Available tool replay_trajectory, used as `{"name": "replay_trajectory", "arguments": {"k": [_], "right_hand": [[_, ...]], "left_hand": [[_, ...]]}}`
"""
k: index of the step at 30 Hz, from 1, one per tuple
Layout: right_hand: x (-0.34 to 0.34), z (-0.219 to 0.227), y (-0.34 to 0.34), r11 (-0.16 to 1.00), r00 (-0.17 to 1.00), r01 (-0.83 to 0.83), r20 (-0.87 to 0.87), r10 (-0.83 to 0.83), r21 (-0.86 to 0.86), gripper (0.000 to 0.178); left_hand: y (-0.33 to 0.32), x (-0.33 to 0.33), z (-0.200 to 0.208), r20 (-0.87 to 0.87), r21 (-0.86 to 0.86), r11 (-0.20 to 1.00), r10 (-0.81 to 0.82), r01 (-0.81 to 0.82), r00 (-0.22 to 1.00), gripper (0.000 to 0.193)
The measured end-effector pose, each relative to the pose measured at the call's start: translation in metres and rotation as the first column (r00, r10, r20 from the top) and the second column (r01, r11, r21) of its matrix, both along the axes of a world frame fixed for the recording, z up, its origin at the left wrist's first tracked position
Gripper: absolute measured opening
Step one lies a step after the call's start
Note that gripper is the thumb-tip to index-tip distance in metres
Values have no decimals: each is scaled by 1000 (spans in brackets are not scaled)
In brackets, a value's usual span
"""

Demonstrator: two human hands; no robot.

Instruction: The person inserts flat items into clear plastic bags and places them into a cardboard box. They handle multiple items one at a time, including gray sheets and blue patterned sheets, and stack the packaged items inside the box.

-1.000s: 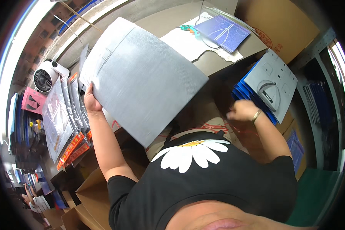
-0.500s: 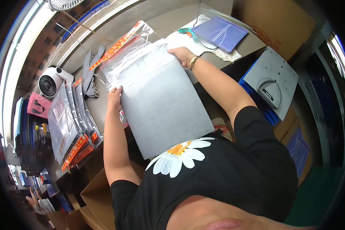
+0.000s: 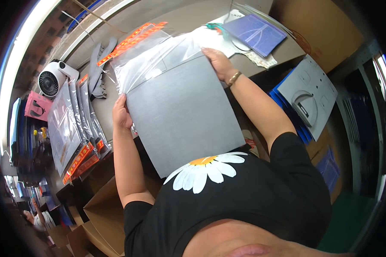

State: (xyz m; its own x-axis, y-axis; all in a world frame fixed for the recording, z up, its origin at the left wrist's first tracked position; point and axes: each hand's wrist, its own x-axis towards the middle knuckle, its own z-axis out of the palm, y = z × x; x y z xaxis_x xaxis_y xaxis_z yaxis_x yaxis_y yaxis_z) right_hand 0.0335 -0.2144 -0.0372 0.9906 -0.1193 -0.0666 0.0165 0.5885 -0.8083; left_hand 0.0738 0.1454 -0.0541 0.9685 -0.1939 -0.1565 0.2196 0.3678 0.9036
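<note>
A large flat grey folder-like sheet (image 3: 184, 115) slants from my shirt front up over the worktable. Its far end lies under or inside a clear plastic bag (image 3: 148, 64) with an orange-red printed strip; which of the two I cannot tell. My left hand (image 3: 121, 113) grips the left edge near the bag's mouth, thumb on top. At the far right corner, my right hand (image 3: 220, 64) pinches the sheet's edge, its fingers mostly hidden underneath. More orange-red strips (image 3: 128, 43) lie beneath the bag.
Left of me stand bagged grey folders (image 3: 70, 132), a white fan (image 3: 51, 81), and a pink box (image 3: 37, 106). A purple-blue folder (image 3: 257, 34) lies at the back right, with grey and blue cases (image 3: 306, 100) below. Open cartons (image 3: 101, 214) sit lower left; a person (image 3: 40, 216) is farther off.
Both hands have drawn slightly apart, the left one lower and leftward, the right one rightward. The sheet lies flatter, and the bag is spread smoother over its far end.
</note>
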Motion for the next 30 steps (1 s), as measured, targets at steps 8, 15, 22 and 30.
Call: {"name": "replay_trajectory", "arguments": {"k": [8,15,22,30], "right_hand": [[12,-6,-22,12,996,93,93,-16,-996,31],[-25,-25,-12,172,992,95,107,63,-981,34],[-71,-16,-19,674,959,-280,-225,170,-684,29],[-29,-1,-5,985,974,-171,-153,166,-17,30]], "left_hand": [[4,21,-26,-73,210,975,87,-70,994,24],[22,-4,-33,-159,127,992,44,-24,986,23],[31,-65,-12,-137,141,988,-46,66,989,27],[-8,-72,20,-110,40,999,9,-4,994,31]]}}
